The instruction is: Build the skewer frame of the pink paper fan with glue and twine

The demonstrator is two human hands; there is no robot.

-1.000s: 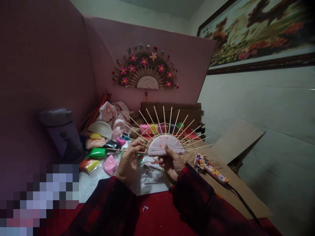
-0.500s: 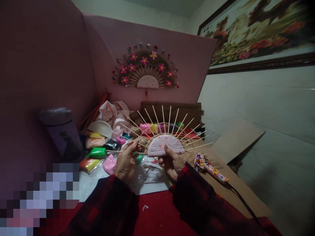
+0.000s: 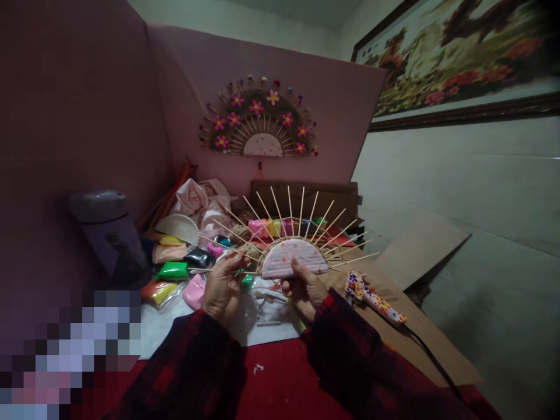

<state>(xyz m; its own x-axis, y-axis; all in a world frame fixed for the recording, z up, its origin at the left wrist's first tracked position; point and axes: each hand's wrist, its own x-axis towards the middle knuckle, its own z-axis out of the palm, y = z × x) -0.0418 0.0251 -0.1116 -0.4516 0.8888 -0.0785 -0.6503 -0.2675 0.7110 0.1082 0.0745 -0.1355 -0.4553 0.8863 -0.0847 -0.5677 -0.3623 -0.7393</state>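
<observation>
My right hand [image 3: 303,287] grips the bottom edge of a half-round pink paper fan piece [image 3: 292,256], from which several wooden skewers [image 3: 289,213] fan out. A ring of tan twine runs along its rim. My left hand [image 3: 222,284] pinches the skewers at the fan's left side. A small green lump [image 3: 247,282] shows just beside its fingers. Both sleeves are dark red plaid.
Packets of coloured clay [image 3: 175,272] lie at the left beside a purple jar [image 3: 112,236] and a white paper fan [image 3: 178,227]. A flower-patterned glue gun [image 3: 371,298] rests on cardboard at the right. A finished flowered fan [image 3: 259,119] hangs on the pink board. Red cloth covers the near table.
My left hand has shifted slightly up and left along the left skewers. The fan piece has risen a little; my right hand keeps the same hold.
</observation>
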